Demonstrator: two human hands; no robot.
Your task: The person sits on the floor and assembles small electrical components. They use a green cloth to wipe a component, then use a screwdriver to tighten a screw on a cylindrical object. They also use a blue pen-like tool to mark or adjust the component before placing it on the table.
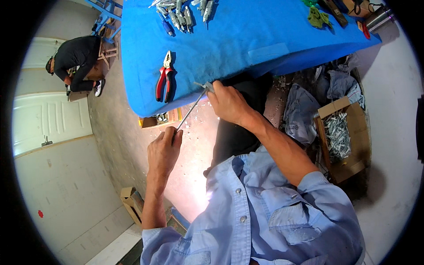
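My left hand [163, 149] is closed around the handle of a screwdriver, whose long thin metal shaft [191, 111] slants up to the right. Its far end meets a small grey metal part [209, 87] at the front edge of the blue-covered table [221, 39]. My right hand [227, 102] pinches that part, and its fingers hide some of it. Left of the part, red-and-black pliers [164, 80] lie on the cloth with their jaws pointing away. Farther back is a pile of similar grey parts [179, 17], with a blue handle [168, 28] beside it.
On the right stands an open cardboard box [360, 139] of small metal pieces, near grey plastic bags [302, 110]. A smaller box [179, 115] sits below the table's left corner. A green cloth [319, 18] and a steel cup [380, 20] are at the back right. Another person [84, 53] sits bent over at far left.
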